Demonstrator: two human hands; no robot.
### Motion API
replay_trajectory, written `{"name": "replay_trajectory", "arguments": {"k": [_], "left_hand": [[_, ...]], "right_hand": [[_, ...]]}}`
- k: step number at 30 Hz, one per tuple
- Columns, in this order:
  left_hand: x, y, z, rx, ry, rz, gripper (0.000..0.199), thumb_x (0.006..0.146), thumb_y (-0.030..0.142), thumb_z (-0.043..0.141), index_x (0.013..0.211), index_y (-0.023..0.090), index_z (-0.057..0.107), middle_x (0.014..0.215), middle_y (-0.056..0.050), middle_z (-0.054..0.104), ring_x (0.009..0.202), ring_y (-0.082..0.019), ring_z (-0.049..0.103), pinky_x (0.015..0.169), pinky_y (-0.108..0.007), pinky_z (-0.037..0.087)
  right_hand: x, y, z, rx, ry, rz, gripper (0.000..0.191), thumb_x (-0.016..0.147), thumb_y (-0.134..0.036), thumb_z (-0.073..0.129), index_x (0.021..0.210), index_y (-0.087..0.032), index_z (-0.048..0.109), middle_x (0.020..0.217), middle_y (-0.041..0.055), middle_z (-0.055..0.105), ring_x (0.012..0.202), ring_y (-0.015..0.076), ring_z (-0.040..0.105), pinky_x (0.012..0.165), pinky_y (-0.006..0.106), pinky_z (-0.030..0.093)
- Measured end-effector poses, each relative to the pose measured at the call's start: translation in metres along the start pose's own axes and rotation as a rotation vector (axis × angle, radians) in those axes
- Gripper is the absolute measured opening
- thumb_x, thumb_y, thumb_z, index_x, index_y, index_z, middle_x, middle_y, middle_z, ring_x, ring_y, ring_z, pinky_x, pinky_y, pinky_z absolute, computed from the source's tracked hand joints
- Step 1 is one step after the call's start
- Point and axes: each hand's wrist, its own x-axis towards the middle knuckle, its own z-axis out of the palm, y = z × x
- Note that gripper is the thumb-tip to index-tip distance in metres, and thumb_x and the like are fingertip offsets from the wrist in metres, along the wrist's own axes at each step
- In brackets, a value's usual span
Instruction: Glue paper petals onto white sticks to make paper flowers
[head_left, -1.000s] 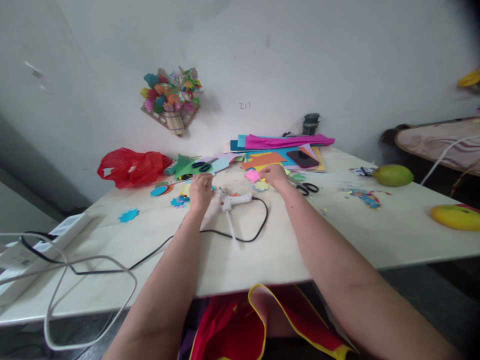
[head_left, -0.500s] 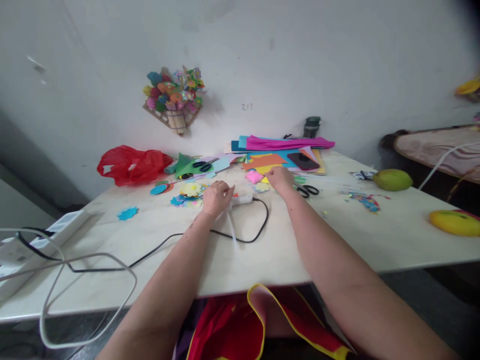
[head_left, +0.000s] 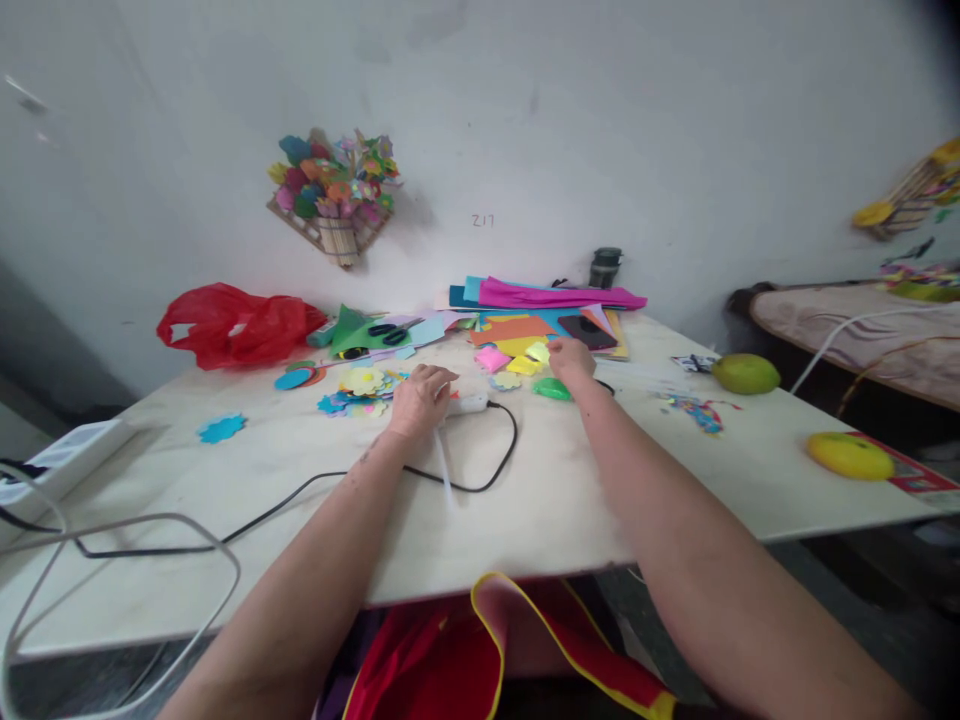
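Observation:
My left hand [head_left: 422, 398] rests on the white glue gun [head_left: 469, 403] with its fingers bent; whether they grip it is hard to see. A translucent glue stick [head_left: 444, 465] sticks out below that hand. Farther right, my right hand [head_left: 571, 362] has its fingers pinched at a pale yellow packet [head_left: 538, 351]. Just left of the right hand lie a yellow packet [head_left: 523, 366], a pink packet [head_left: 492, 359] and a green packet [head_left: 551, 388]. Cut paper flowers [head_left: 364, 381] are piled left of my left hand.
A black cable [head_left: 300, 487] loops across the white table [head_left: 525, 530]. Scissors [head_left: 394, 332], colored sheets [head_left: 517, 327], a phone [head_left: 587, 332] and a red bag [head_left: 240, 325] lie at the back. Mangoes [head_left: 746, 373] sit at right, a power strip [head_left: 67, 460] at left.
The view has shifted to the right. My right hand has moved slightly right from the packets, where yellow, pale yellow and green ones now show more fully. My left hand stays by the glue gun.

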Motion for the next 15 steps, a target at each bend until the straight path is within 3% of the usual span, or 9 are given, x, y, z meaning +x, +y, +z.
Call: {"name": "replay_trajectory", "arguments": {"k": [8, 15], "left_hand": [[0.001, 0.003, -0.003, -0.025, 0.064, 0.079, 0.021, 0.077, 0.017, 0.045, 0.081, 0.021, 0.065, 0.1, -0.003, 0.064, 0.097, -0.02, 0.05, 0.074, -0.031, 0.046], [0.005, 0.01, -0.001, 0.032, 0.016, 0.15, 0.023, 0.079, 0.023, 0.045, 0.089, 0.022, 0.065, 0.112, -0.002, 0.06, 0.113, -0.023, 0.042, 0.091, -0.039, 0.039]], "right_hand": [[0.002, 0.013, -0.002, -0.132, -0.086, -0.109, 0.031, 0.07, -0.017, 0.049, 0.094, -0.025, 0.066, 0.103, 0.0019, 0.065, 0.095, 0.019, 0.058, 0.078, 0.028, 0.042], [-0.009, 0.007, 0.0, -0.313, -0.078, -0.231, 0.028, 0.077, -0.029, 0.045, 0.092, -0.021, 0.067, 0.094, 0.0092, 0.067, 0.09, 0.0224, 0.06, 0.076, 0.031, 0.04]]}}
